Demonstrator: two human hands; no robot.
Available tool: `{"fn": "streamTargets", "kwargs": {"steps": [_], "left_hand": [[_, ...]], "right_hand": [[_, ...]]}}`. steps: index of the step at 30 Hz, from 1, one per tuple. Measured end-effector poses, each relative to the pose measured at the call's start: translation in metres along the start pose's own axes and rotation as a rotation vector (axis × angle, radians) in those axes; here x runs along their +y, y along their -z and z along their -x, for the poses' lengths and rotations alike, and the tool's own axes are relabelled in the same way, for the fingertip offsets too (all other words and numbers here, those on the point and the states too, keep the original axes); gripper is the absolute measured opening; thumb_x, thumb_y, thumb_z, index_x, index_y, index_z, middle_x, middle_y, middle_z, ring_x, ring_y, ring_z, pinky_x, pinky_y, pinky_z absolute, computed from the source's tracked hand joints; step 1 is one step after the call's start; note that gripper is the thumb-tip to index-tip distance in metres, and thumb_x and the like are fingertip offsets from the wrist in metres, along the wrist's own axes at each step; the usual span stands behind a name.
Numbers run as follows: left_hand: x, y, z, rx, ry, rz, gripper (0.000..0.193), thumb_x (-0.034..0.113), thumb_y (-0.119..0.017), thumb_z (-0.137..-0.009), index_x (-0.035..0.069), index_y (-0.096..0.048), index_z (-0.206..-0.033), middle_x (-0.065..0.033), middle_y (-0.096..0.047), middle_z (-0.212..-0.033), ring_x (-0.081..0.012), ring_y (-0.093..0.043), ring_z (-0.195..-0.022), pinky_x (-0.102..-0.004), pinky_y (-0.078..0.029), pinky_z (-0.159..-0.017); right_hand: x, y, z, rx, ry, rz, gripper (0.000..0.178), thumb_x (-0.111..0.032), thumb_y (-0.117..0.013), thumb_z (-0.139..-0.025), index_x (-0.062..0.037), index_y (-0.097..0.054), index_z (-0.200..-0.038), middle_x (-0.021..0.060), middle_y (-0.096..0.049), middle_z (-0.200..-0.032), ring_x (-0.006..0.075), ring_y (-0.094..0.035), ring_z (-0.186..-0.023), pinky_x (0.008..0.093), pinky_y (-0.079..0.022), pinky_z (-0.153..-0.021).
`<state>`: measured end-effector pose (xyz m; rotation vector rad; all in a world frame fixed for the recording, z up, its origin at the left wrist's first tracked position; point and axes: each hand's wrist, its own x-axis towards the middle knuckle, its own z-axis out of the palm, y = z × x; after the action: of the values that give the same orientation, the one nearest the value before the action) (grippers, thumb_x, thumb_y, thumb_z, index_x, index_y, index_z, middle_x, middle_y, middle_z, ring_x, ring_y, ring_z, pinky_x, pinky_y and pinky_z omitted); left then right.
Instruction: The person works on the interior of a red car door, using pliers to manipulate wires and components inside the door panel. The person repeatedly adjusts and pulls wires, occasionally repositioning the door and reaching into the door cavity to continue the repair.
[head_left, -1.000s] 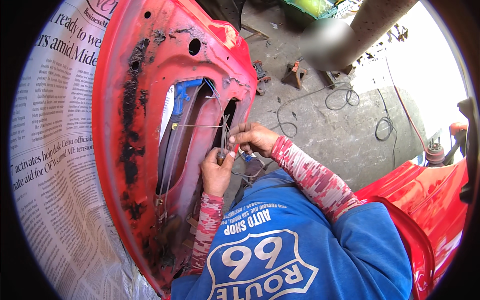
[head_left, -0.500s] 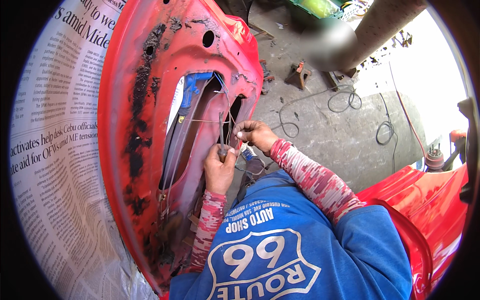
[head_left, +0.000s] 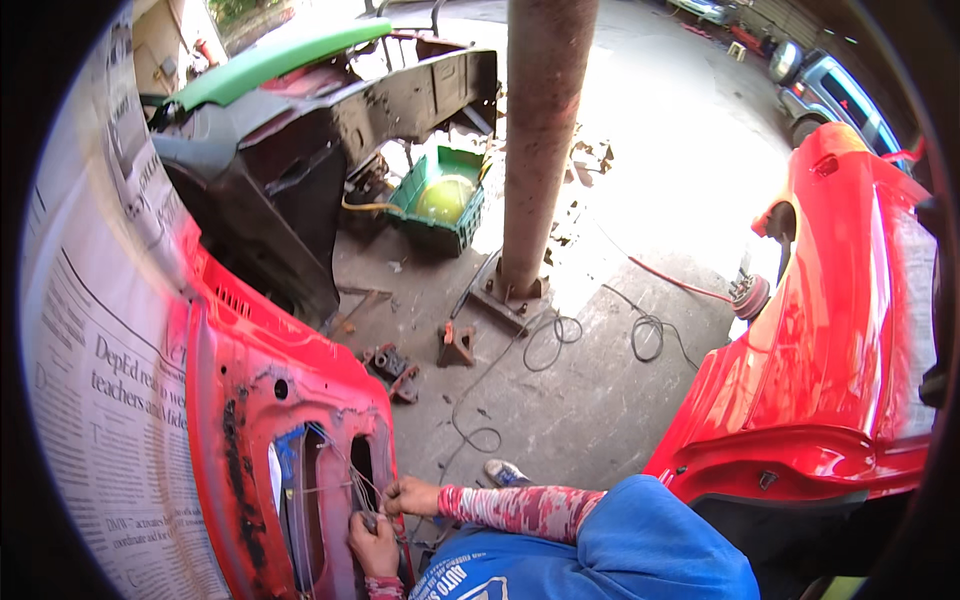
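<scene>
At the lower left stands a red car door [head_left: 214, 420], its inner panel showing black residue and cut-out openings. My left hand [head_left: 375, 548] is closed round a screwdriver [head_left: 369, 522], whose shaft points up along the door's edge. Just to the right, the fingers of my right hand [head_left: 410, 496] are pinched on a thin wire [head_left: 368, 482] that runs out of the panel. A blue part [head_left: 290, 448] shows inside the larger opening. The wire's far end and the screwdriver's tip are too small to make out.
Newspaper masking [head_left: 110, 440] covers the door's left side. Ahead stand a steel post [head_left: 545, 130], a green crate [head_left: 435, 215], a jack stand [head_left: 455, 345] and a dark car body section [head_left: 400, 105]. A cable [head_left: 650, 340] lies coiled on the floor. A red car body [head_left: 780, 350] stands right.
The view has tilted up and away, so the door and my hands now sit lower and smaller. Both hands keep nearly the same hold beside the door opening.
</scene>
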<state>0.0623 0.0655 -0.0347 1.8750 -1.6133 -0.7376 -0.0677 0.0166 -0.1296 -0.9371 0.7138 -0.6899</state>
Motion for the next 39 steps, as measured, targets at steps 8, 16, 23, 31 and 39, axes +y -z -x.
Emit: {"fn": "streamTargets", "kwargs": {"steps": [8, 16, 23, 31, 39], "left_hand": [[-0.017, -0.001, 0.004, -0.142, 0.028, 0.041, 0.011, 0.013, -0.065, -0.086, 0.002, -0.063, -0.090, -0.0067, -0.063, -0.070, -0.0171, -0.062, -0.063, -0.0338, -0.052, -0.062], [-0.020, -0.003, 0.009, -0.168, -0.032, 0.071, 0.009, 0.009, -0.065, -0.085, 0.002, -0.061, -0.088, -0.0073, -0.066, -0.074, -0.0158, -0.062, -0.065, -0.0314, -0.052, -0.063], [-0.063, -0.010, 0.004, -0.154, 0.077, 0.070, 0.007, 0.007, -0.066, -0.084, 0.004, -0.061, -0.089, -0.0029, -0.062, -0.072, -0.0131, -0.057, -0.060, -0.0282, -0.048, -0.054], [-0.050, -0.004, 0.011, -0.167, 0.264, 0.257, 0.010, 0.011, -0.063, -0.089, 0.006, -0.058, -0.097, -0.0025, -0.058, -0.072, -0.0096, -0.046, -0.044, -0.0256, -0.036, -0.037], [-0.022, 0.011, 0.022, -0.264, 0.279, 0.408, 0.011, 0.013, -0.059, -0.092, 0.007, -0.055, -0.100, -0.0114, -0.064, -0.074, -0.0124, -0.046, -0.040, -0.0273, -0.035, -0.033]], "right_hand": [[-0.013, 0.018, -0.034, 0.466, -0.212, -0.412, 0.032, -0.031, -0.061, -0.092, -0.0106, -0.055, -0.068, -0.0021, -0.048, -0.059, 0.0095, -0.043, -0.049, 0.0278, -0.031, -0.044], [-0.048, 0.050, -0.049, 0.357, -0.161, -0.019, 0.042, -0.050, -0.066, -0.084, -0.0091, -0.064, -0.076, 0.0001, -0.053, -0.061, 0.0126, -0.045, -0.046, 0.0301, -0.034, -0.042], [-0.010, -0.003, -0.007, 0.093, -0.222, 0.289, 0.030, -0.030, -0.072, -0.078, -0.0032, -0.072, -0.092, 0.0066, -0.066, -0.071, 0.0190, -0.063, -0.065, 0.0363, -0.049, -0.054], [0.003, -0.014, -0.009, 0.178, -0.125, 0.373, 0.020, -0.026, -0.073, -0.077, -0.0082, -0.072, -0.088, 0.0056, -0.067, -0.071, 0.0193, -0.063, -0.059, 0.0355, -0.050, -0.054], [0.011, -0.009, -0.019, 0.367, -0.201, 0.166, 0.022, -0.029, -0.068, -0.086, -0.0084, -0.074, -0.092, 0.0043, -0.067, -0.071, 0.0154, -0.060, -0.056, 0.0326, -0.047, -0.050]]}}
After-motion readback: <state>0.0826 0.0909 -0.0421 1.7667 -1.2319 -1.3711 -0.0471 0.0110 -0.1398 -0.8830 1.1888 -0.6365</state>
